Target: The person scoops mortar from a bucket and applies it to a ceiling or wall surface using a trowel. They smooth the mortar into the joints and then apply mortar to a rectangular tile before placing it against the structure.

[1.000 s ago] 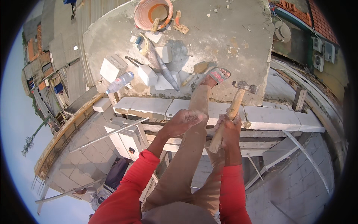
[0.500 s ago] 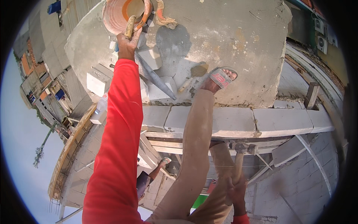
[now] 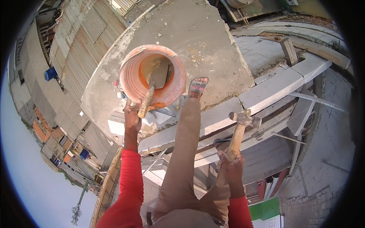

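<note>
White block [image 3: 116, 127]: lies on the slab at lower left, near the left hand.
Left hand [image 3: 132, 116]: at the near left side of the bucket; fingers appear hooked over the rim, thumb side next to the trowel handle. Whether it also bears on that handle cannot be told.
Bucket [image 3: 128, 80]: orange-pink, mouth toward the viewer, above the slab area and in front of the knee. Whether its base touches the slab is hidden.
Bucket handling: probably stiff plastic, light in itself, heavier with any contents; a dusty rim may slip. Best hold: the thick rim, two-sided if loaded.
Trowel [image 3: 146, 101]: blade inside the bucket, wooden handle leaning out over the near rim. Likely light and rigid, loose enough to slide; take it by the wood.
Concrete slab [image 3: 205, 28]: rough grey surface behind the bucket.
Sandal [image 3: 197, 86]: worn on the foot set on the slab, right of the bucket.
Right hand [image 3: 230, 163]: clenched around the hammer's wooden handle, below the head.
Hammer [image 3: 238, 137]: head up, in front of the block row. Probably top-heavy and hard; hold low on the handle for swing, higher for control.
Block row [image 3: 277, 85]: pale blocks along the slab edge, reaching to the right.
</note>
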`<action>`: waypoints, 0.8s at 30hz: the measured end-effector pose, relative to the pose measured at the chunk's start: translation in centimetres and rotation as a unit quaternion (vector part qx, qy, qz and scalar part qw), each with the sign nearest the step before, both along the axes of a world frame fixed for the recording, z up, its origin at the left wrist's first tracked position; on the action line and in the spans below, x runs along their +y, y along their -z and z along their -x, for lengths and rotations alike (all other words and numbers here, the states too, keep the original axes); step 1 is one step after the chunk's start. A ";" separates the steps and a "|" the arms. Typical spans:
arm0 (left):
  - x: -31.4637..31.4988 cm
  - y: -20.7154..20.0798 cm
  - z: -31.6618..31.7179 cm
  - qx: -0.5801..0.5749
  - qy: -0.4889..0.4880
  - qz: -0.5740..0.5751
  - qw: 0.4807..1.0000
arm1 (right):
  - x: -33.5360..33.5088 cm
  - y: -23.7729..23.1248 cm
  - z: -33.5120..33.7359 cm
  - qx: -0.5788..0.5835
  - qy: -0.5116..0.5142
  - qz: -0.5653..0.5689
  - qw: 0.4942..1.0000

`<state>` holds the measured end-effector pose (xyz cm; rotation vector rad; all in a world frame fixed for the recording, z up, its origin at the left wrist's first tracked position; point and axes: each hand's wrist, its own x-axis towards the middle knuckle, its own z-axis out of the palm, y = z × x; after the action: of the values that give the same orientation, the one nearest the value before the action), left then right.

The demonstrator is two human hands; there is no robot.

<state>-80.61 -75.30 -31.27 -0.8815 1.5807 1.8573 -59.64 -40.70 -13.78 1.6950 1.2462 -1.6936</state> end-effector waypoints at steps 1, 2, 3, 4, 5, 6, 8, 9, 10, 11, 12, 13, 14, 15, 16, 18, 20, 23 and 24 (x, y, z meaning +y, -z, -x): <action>2.4 -2.8 -0.6 -0.004 0.043 -0.018 0.999 | 0.2 -0.5 -0.8 0.013 0.037 -0.021 0.999; 4.6 -5.4 -1.2 -0.018 0.105 -0.007 0.994 | 0.3 -0.7 -1.6 0.049 0.059 -0.048 0.996; 6.8 -7.8 -1.7 -0.034 0.186 0.018 0.982 | 0.5 -0.8 -2.7 0.079 0.084 -0.080 0.990; 9.3 -10.0 -2.7 -0.026 0.242 0.030 0.969 | 0.9 -1.1 -4.1 0.099 0.109 -0.116 0.982; 11.9 -12.0 -3.8 -0.006 0.287 0.003 0.958 | 1.4 -1.5 -5.7 0.084 0.114 -0.139 0.980; 14.0 -13.8 -4.2 -0.048 0.391 0.054 0.918 | 1.9 -2.2 -7.7 0.057 0.119 -0.157 0.979; 19.0 -16.9 -7.1 -0.008 0.466 0.007 0.885 | 2.8 -3.2 -11.7 0.063 0.190 -0.192 0.961; 21.6 -18.1 -8.6 0.006 0.505 -0.004 0.863 | 3.1 -3.7 -13.7 0.094 0.254 -0.218 0.938; 24.2 -18.9 -10.3 -0.006 0.544 -0.018 0.839 | 3.5 -4.4 -16.3 0.137 0.315 -0.249 0.906; 26.5 -19.9 -12.2 -0.018 0.583 -0.034 0.812 | 3.6 -5.4 -19.2 0.115 0.357 -0.224 0.899; 28.7 -20.5 -14.2 -0.026 0.617 -0.056 0.784 | 3.7 -6.2 -22.3 0.112 0.398 -0.205 0.887; 31.0 -21.0 -16.5 -0.032 0.650 -0.059 0.757 | 3.8 -7.0 -25.6 0.112 0.438 -0.187 0.872; 33.2 -21.2 -19.1 -0.032 0.678 -0.068 0.731 | 3.6 -7.3 -28.4 0.108 0.490 -0.179 0.846; 35.2 -21.4 -21.8 -0.038 0.708 -0.066 0.702 | 3.2 -7.5 -31.3 0.090 0.533 -0.194 0.819; 36.9 -21.8 -24.5 -0.049 0.732 -0.079 0.675 | 2.5 -7.6 -33.9 0.070 0.576 -0.205 0.788; 39.9 -22.2 -30.3 -0.075 0.775 -0.081 0.623 | 0.8 -7.4 -39.0 0.049 0.661 -0.219 0.716; 42.3 -22.1 -35.8 -0.088 0.816 -0.068 0.568 | -0.9 -6.1 -43.0 -0.009 0.711 -0.243 0.660; 45.1 -20.8 -44.8 -0.097 0.876 -0.054 0.470 | -4.5 -4.5 -49.3 -0.055 0.790 -0.218 0.570; 45.7 -20.2 -47.7 -0.100 0.895 -0.035 0.433 | -5.9 -3.8 -51.2 -0.066 0.816 -0.212 0.533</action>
<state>-32.94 -29.62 -11.10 0.6947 1.0626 0.0936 -8.45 -46.57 -9.95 3.7000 -0.6863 -1.7479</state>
